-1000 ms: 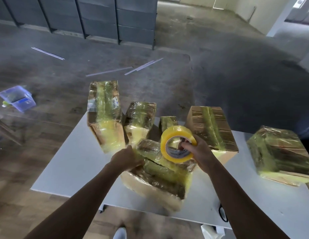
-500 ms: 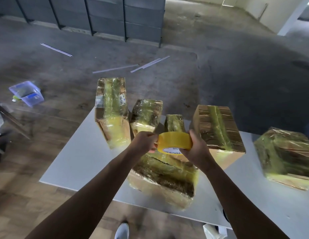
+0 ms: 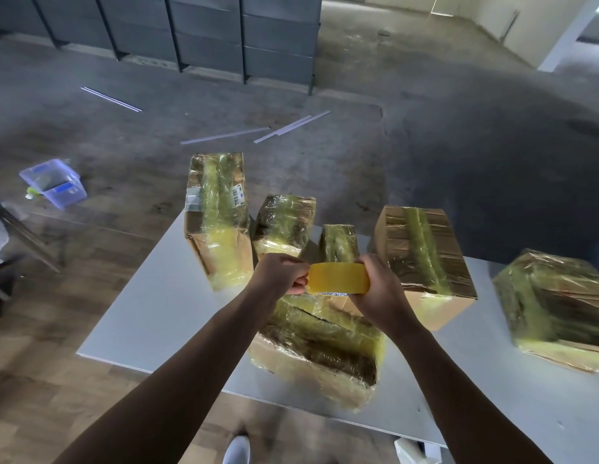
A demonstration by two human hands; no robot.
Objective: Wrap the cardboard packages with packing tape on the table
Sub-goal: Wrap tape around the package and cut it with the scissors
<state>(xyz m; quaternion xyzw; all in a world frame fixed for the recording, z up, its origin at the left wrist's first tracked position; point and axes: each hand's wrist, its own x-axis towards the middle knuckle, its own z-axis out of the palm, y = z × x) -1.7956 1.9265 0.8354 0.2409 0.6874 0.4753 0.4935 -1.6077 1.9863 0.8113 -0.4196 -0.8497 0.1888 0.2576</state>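
A yellow roll of packing tape (image 3: 338, 277) is held edge-on above the table. My right hand (image 3: 380, 288) grips its right side. My left hand (image 3: 281, 274) pinches the roll's left edge with curled fingers. Directly below lies a cardboard package (image 3: 320, 349) wrapped in shiny tape, near the front edge of the white table (image 3: 151, 313). Several more taped packages stand behind and beside it: a tall one (image 3: 218, 216), a smaller one (image 3: 284, 222), a narrow one (image 3: 336, 242), a large box (image 3: 422, 259) and one at the far right (image 3: 555, 306).
A clear plastic tub (image 3: 54, 182) sits on the floor to the left. Thin white strips (image 3: 258, 132) lie on the grey floor beyond the table. Grey shelving (image 3: 191, 35) lines the back. My shoe (image 3: 236, 450) shows below the table's front edge.
The roll turned from facing me to edge-on and rose slightly. My left hand left the package and came up to the roll's left edge.
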